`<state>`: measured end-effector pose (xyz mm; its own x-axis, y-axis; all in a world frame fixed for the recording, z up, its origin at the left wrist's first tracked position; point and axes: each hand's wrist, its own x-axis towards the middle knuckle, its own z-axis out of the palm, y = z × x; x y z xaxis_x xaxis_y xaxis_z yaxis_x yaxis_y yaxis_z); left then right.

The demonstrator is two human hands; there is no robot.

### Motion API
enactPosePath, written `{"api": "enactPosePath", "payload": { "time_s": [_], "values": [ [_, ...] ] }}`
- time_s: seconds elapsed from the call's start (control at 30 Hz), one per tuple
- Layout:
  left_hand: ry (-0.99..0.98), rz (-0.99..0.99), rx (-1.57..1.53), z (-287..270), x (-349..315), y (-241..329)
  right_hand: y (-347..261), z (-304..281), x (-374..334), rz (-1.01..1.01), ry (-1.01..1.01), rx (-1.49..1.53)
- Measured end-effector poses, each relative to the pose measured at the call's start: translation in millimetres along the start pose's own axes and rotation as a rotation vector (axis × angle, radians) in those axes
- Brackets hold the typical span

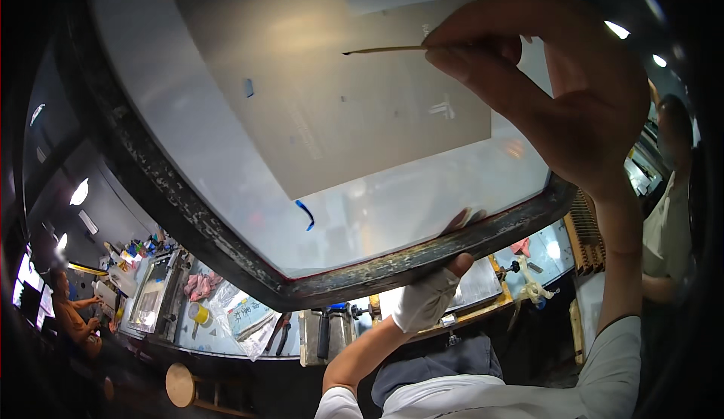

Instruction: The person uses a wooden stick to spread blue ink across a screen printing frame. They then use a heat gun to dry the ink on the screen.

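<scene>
A large screen printing frame (362, 283) with worn dark bars is tilted up in front of me, filling the upper middle. Its pale mesh (188, 128) carries a grey-beige coated rectangle (362, 117) with small faint marks. My left hand (426, 302), in a white fingerless covering, grips the lower bar; the thumb shows and the other fingers are mostly hidden. Between thumb and forefinger, my right hand (558, 87) pinches a thin wooden stick (388, 49). The stick's dark tip points left over the coated area, and I cannot tell whether it touches.
Below stands a workbench with a yellow cup (199, 313), pink cloth (202, 286), plastic-wrapped paper (249, 317) and pliers (280, 334). A round stool (180, 385) is at lower left. Other people are at far left (75, 313) and far right (667, 200). A slatted wooden rack (584, 230) stands right.
</scene>
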<state>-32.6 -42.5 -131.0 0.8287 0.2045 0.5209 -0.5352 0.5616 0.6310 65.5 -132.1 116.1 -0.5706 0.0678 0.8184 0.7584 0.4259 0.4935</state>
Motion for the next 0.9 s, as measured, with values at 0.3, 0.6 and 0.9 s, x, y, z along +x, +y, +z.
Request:
{"api": "enactPosePath", "payload": {
  "time_s": [0.3, 0.6, 0.9],
  "values": [
    [0.012, 0.051, 0.033, 0.4, -4.6, 8.5, 8.4, 13.2, -12.1, 0.014, 0.093, 0.058],
    [0.054, 0.023, 0.017, -1.7, -6.1, 6.0, 12.5, 18.2, 0.7, -0.089, -0.002, -0.147],
    [0.027, 0.022, 0.050, -3.0, -6.1, 5.9, 12.0, 20.2, -5.5, -0.056, 0.006, -0.159]
  ]
}}
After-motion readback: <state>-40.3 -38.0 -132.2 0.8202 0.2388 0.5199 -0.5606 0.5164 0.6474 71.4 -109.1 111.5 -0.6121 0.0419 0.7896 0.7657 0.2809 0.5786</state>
